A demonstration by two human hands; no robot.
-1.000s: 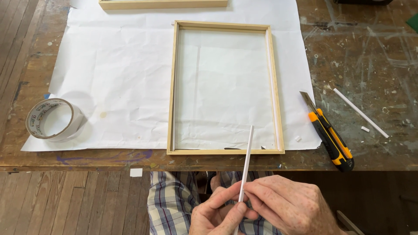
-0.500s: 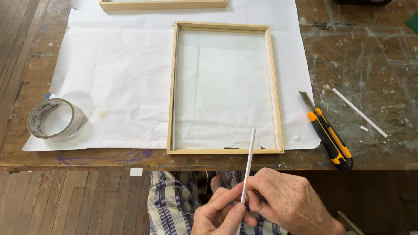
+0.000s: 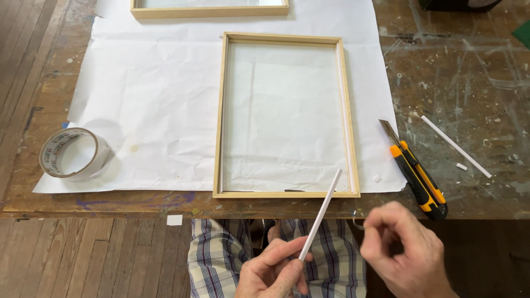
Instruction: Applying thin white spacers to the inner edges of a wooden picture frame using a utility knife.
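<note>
left hand (image 3: 273,270) pinches thin white plastic strip (image 3: 320,215), tip over near edge of pale wooden rectangular frame (image 3: 286,116) | right hand (image 3: 406,248) has just released strip, fingers loosely curled, empty | strip now held one-handed

— What do you see on your counter (image 3: 469,72)?

— You have a big white paper sheet (image 3: 160,110) spread on the worn wood. On it lies a light wooden frame (image 3: 287,193), and a second frame (image 3: 210,11) is at the far edge. A roll of clear tape (image 3: 74,154) stands at your left.

— And at your right?

— An orange and black utility knife (image 3: 417,176) lies just beside the paper, and a loose white strip (image 3: 455,146) lies near it.
</note>
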